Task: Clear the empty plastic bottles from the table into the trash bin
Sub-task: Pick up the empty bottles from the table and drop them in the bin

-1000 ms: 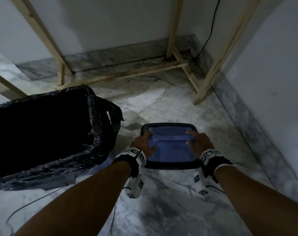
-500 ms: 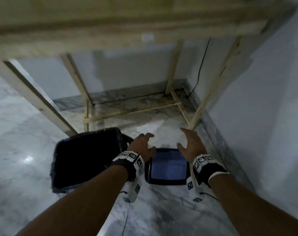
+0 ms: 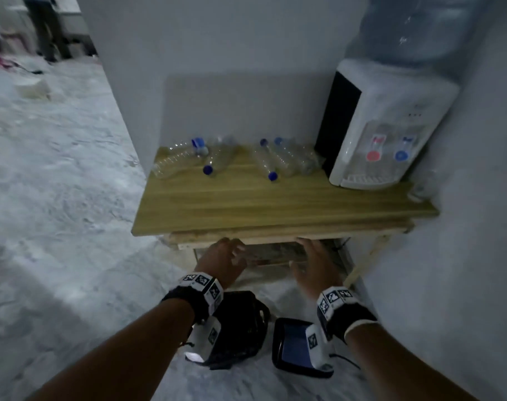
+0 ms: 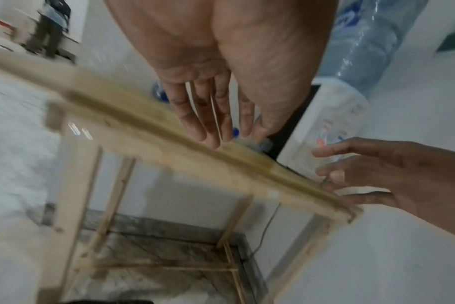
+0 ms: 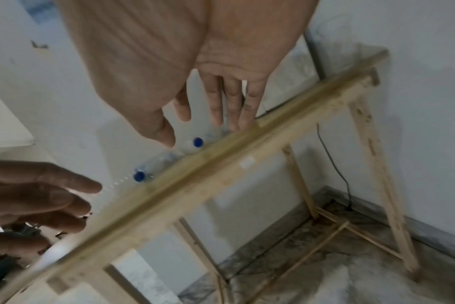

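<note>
Lying on the table [image 3: 275,206], bottles [image 3: 214,159] — well beyond both hands' fingers [image 3: 235,250]

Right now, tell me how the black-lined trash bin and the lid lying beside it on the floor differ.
The trash bin is lined with a black bag, while the lid shows a bluish panel in a dark frame. The trash bin stands upright, while the lid lies flat, off it. The trash bin sits to the left, the lid to its right. Both rest on the marble floor in front of the table.
</note>
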Demonstrator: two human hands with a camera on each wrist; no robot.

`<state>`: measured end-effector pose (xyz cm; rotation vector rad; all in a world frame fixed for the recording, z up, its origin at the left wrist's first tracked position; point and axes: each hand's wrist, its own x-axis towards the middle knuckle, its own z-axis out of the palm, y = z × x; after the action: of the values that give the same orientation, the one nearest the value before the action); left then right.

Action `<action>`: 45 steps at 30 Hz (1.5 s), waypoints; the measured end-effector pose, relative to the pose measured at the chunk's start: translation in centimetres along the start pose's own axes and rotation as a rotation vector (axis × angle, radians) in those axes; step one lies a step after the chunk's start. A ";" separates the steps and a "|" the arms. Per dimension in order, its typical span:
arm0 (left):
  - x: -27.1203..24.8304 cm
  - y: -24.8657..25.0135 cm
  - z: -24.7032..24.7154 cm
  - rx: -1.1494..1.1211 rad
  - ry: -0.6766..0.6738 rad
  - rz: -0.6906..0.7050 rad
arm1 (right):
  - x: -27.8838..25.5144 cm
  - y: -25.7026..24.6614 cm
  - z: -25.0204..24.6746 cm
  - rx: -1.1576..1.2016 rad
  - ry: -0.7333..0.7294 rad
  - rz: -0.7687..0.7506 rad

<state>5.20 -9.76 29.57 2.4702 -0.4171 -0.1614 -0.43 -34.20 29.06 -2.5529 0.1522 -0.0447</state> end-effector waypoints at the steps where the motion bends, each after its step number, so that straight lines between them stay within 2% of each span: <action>1: -0.3 0.0 -2.5 0.002 0.011 -0.008 | 0.3 -1.9 -0.9 -0.013 -0.005 -0.002; 4: -0.7 -0.8 -9.1 0.019 0.023 -0.039 | 1.7 -7.0 -3.1 -0.008 -0.023 0.005; 7: -0.4 -2.2 -14.1 0.031 0.096 -0.087 | 3.7 -10.7 -4.0 -0.017 -0.022 0.002; 10: 0.9 -4.0 -17.3 0.068 0.147 -0.118 | 6.3 -13.2 -3.8 -0.020 -0.013 0.006; 13: 3.3 -5.6 -18.4 0.107 0.172 -0.147 | 9.5 -14.0 -2.8 -0.015 -0.015 0.011; 18: 10.0 -7.7 -16.6 0.105 0.211 -0.169 | 16.9 -11.9 -1.1 -0.027 0.013 0.066; 24: 19.6 -9.8 -12.0 0.057 0.244 -0.229 | 26.6 -7.7 1.8 -0.005 0.060 0.168; 29: 25.8 -11.4 -8.9 0.044 0.275 -0.287 | 32.3 -5.6 3.9 0.067 0.072 0.181; 33: 29.0 -12.4 -7.1 0.024 0.312 -0.314 | 34.5 -4.4 5.3 0.051 0.079 0.220; 38: 30.6 -13.3 -6.6 0.065 0.339 -0.308 | 35.3 -4.1 5.2 0.013 0.144 0.171; 45: 31.9 -12.7 -6.8 0.055 0.338 -0.303 | 33.6 -4.7 3.7 0.077 0.139 0.140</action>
<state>40.00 -6.92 26.90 2.5384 0.0980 0.1456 33.66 -32.22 28.57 -2.4555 0.3744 -0.1705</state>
